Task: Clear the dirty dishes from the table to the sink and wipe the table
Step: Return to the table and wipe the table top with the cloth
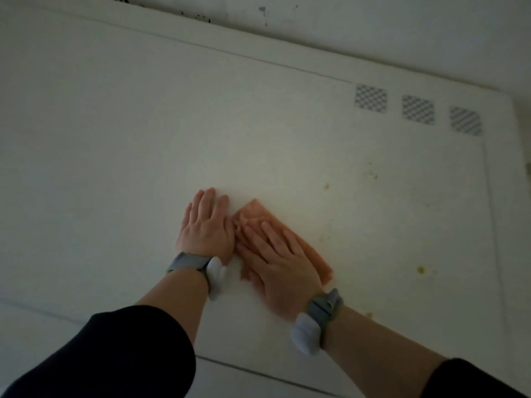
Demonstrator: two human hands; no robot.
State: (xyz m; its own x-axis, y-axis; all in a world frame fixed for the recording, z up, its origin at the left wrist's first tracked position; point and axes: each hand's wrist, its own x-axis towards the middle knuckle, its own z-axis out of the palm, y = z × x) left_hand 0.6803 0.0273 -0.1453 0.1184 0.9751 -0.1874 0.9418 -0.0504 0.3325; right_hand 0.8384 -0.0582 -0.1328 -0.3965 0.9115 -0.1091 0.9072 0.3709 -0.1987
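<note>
A folded orange cloth lies flat on the white table, near its middle. My right hand presses down on the cloth with the fingers spread, palm covering most of it. My left hand rests flat on the bare tabletop just left of the cloth, fingers together, holding nothing. Yellowish food stains spot the table to the right of the cloth, with a smaller one farther back. No dishes are in view.
Three grey patterned squares sit in a row near the table's far right corner. The table's right edge runs down the frame's right side. A white wall with dark marks stands behind the table.
</note>
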